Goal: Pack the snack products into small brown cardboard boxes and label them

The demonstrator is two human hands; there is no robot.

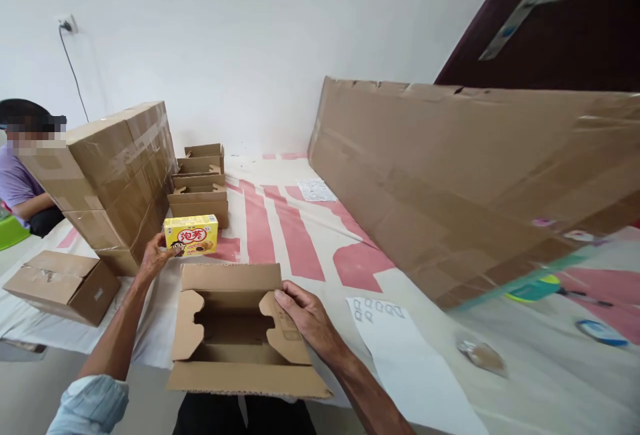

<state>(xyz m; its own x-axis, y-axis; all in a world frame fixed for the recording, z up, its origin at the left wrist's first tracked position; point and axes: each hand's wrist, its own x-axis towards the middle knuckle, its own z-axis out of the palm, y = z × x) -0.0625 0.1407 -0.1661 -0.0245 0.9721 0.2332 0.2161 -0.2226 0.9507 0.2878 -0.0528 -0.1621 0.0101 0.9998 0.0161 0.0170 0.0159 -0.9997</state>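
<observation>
A yellow snack box [191, 235] with red and white lettering is pinched in my left hand [157, 256], held by its left end beyond the open carton. Close in front of me stands an open cardboard carton [227, 376], its flaps spread outward and its inside in shadow. My right hand [309, 318] grips the carton's right side flap, thumb on top and fingers partly hidden behind it. Past the yellow box, several open cartons [199, 207] stand in a row.
Taped cartons [115, 175] are stacked at left, with one closed carton [60, 285] nearer me. A person [23, 181] sits behind the stack. A large cardboard panel [450, 181] leans along the right. A marked paper sheet [410, 368] and a small plastic-wrapped item [483, 356] lie at right.
</observation>
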